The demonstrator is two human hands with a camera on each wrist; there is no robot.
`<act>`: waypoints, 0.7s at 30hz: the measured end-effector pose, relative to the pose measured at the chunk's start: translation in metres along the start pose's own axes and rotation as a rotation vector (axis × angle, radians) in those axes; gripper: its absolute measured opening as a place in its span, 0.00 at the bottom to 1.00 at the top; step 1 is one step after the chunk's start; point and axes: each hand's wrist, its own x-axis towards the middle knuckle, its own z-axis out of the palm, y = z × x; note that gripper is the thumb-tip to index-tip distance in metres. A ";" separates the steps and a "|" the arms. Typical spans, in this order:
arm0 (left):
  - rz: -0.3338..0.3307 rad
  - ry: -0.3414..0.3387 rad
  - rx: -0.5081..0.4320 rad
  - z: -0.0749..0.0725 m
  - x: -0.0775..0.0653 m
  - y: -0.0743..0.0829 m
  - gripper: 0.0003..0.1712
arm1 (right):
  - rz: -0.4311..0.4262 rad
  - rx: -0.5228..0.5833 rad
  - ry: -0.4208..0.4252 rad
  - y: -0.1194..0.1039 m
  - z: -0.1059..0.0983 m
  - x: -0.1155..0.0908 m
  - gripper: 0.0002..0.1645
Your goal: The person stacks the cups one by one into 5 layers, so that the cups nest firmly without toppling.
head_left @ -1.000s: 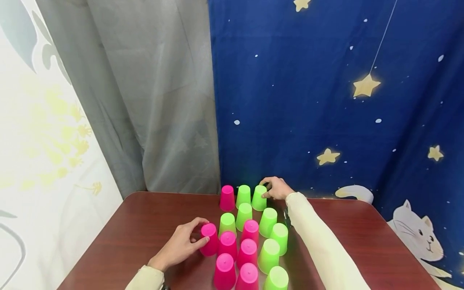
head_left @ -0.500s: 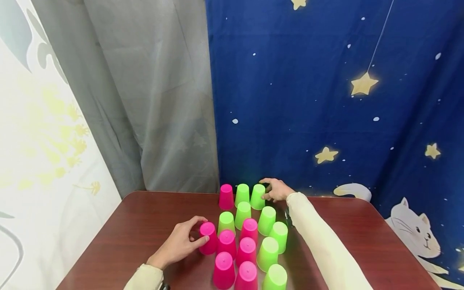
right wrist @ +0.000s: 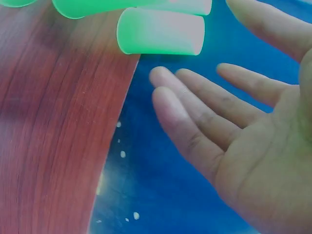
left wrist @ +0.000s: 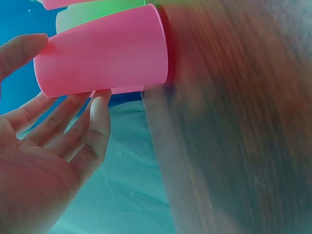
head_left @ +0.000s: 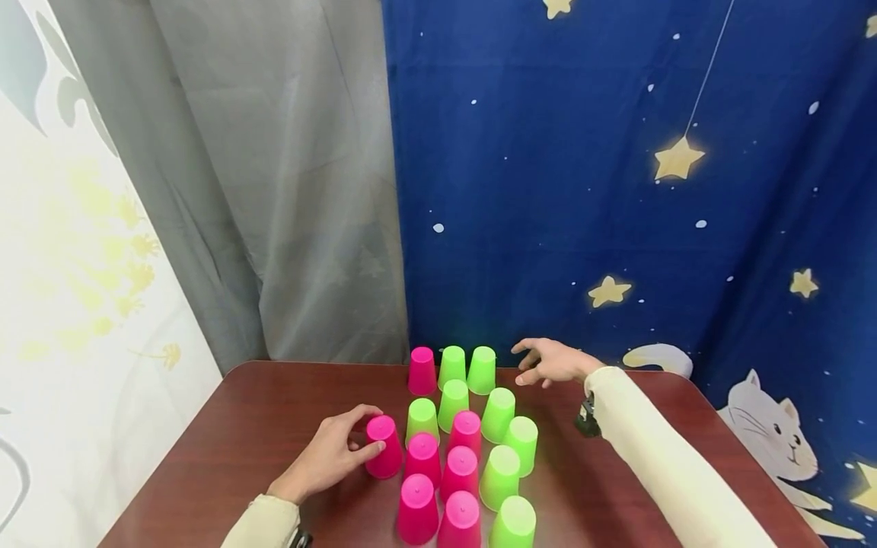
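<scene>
In the head view, my left hand (head_left: 329, 454) holds an upside-down pink cup (head_left: 385, 449) at the left edge of a cup group, thumb on the near side and fingers on the far side. The left wrist view shows this cup (left wrist: 102, 53) between thumb and fingers. My right hand (head_left: 553, 361) hovers at the back of the table with fingers spread and holds nothing. Just left of it, apart from the fingers, stands a green cup (head_left: 482, 371), the end of a back row with another green cup (head_left: 452, 369) and a pink cup (head_left: 421, 371).
Several more upside-down pink cups (head_left: 417, 511) and green cups (head_left: 512, 525) stand close together on the brown table (head_left: 260, 411). A blue curtain with stars (head_left: 534, 190) and a grey curtain (head_left: 308, 190) hang behind the table's far edge (head_left: 322, 362).
My right hand has let go of the back-right green cup and moved off to the right. My left hand stays at the pink cup, which now sits slightly farther from its neighbour.
</scene>
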 end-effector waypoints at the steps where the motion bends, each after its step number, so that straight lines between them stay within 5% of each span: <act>1: -0.005 0.005 0.001 -0.001 0.001 -0.001 0.26 | -0.005 -0.013 -0.004 -0.001 -0.001 -0.007 0.40; 11: -0.048 0.062 0.035 -0.009 0.023 -0.014 0.27 | -0.082 -0.223 -0.069 -0.002 0.028 -0.052 0.31; 21: -0.029 0.157 0.189 -0.010 0.064 -0.018 0.28 | -0.245 -0.158 0.104 0.016 0.057 -0.071 0.26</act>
